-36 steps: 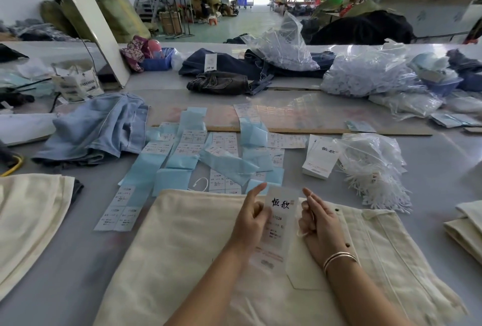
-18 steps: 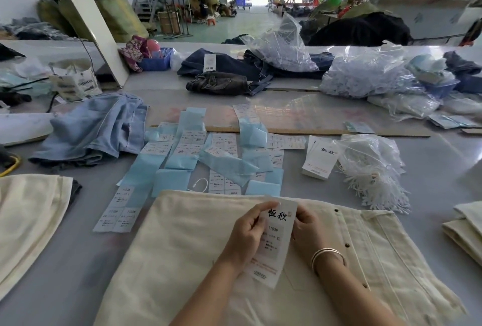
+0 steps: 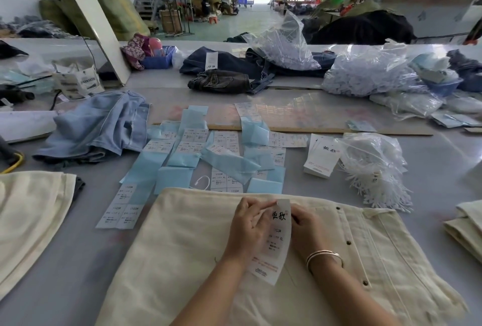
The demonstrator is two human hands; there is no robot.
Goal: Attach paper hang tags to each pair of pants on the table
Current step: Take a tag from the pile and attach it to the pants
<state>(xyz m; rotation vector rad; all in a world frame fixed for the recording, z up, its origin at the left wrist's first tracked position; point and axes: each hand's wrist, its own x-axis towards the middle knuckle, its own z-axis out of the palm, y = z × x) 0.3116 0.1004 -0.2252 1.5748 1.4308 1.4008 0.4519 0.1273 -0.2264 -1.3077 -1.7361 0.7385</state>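
A cream pair of pants [image 3: 182, 255] lies flat in front of me on the grey table [image 3: 78, 260]. Above it I hold a long white paper hang tag [image 3: 276, 242] with black characters at its top. My left hand [image 3: 250, 226] pinches the tag's upper left corner. My right hand [image 3: 305, 226] holds its upper right edge, its fingertips hidden behind the paper. A stack of more hang tags [image 3: 322, 156] and a bag of white string loops [image 3: 375, 166] lie further right.
Blue-backed sticker sheets [image 3: 187, 158] are spread beyond the pants, with one loose white loop [image 3: 202, 182] among them. Light blue jeans [image 3: 96, 127] lie at left, cream pants [image 3: 28, 208] at the near left and cream pants [image 3: 467, 224] at the right edge. Dark jeans [image 3: 224, 80] and plastic bags [image 3: 365, 72] sit behind.
Both hands have drawn the hang tag nearer to me and lower over the pants. My right hand has closed in on the tag's right edge.
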